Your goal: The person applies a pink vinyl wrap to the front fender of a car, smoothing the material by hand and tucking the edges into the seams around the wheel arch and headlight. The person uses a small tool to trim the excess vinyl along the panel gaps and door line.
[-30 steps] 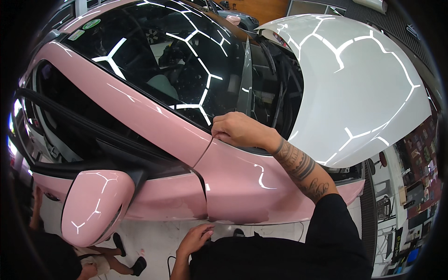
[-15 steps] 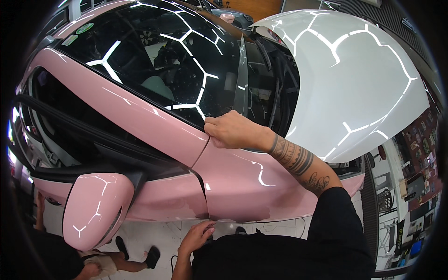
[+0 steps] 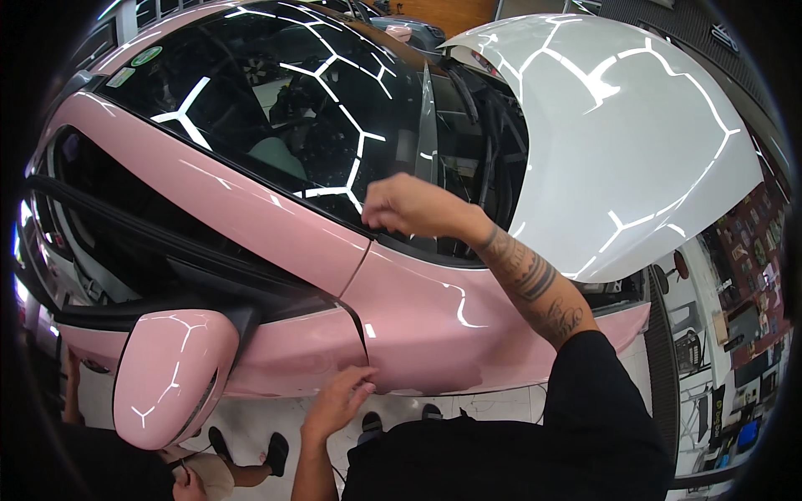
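A pink car fender (image 3: 434, 317) fills the middle, under a dark windshield (image 3: 276, 108). My right hand (image 3: 409, 209) rests at the lower corner of the windshield, fingers pinched together at the edge where the pink pillar (image 3: 234, 209) meets the fender; whether it holds anything is hidden. My left hand (image 3: 338, 401) touches the lower edge of the fender beside the dark door gap, fingers spread. A pink side mirror (image 3: 171, 376) juts out at lower left.
The raised white hood (image 3: 618, 134) stands to the right over the open engine bay. Another person's legs and dark shoes (image 3: 276, 451) are on the white floor below the mirror. Shelves with clutter line the right edge.
My right hand has lifted slightly along the windshield's lower corner. My left hand has risen from below to touch the fender's lower edge. My view has shifted closer.
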`<state>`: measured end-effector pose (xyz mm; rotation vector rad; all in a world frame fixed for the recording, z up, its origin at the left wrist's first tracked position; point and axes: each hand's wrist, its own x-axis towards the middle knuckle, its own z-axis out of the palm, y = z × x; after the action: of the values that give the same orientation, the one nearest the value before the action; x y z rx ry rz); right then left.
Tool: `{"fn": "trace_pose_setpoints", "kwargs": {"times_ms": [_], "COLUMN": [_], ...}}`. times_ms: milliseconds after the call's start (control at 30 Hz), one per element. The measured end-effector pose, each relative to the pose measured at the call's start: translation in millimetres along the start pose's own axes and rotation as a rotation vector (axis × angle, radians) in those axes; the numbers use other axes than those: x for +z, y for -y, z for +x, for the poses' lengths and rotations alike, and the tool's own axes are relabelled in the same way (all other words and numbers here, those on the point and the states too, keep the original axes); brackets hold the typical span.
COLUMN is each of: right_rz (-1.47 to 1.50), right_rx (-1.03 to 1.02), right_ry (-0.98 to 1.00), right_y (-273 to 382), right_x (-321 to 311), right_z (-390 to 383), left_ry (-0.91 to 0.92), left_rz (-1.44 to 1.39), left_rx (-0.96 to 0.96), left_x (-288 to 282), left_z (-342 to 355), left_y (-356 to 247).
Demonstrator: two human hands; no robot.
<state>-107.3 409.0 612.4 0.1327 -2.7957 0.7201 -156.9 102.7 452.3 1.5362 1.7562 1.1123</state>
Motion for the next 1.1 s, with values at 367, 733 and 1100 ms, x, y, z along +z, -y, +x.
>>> {"fn": "trace_pose_setpoints", "kwargs": {"times_ms": [367,733,1100], "right_rz": [0.099,0.023,0.456], "right_rx": [0.063,-0.037,0.112], "right_ry": [0.115,-0.088,-0.513], "right_y": [-15,-23,8], "right_x": [11,28,37], "right_z": [-5,-12,-97], "left_ry": [-0.029,-0.031,-0.526], "left_rz": [-0.095,-0.151,0.405], "left_rx": [0.048,0.017,0.346], "left_x": [-15,-4,-58], "left_z": [0,4,128], "left_y": [-22,-19,-71]}}
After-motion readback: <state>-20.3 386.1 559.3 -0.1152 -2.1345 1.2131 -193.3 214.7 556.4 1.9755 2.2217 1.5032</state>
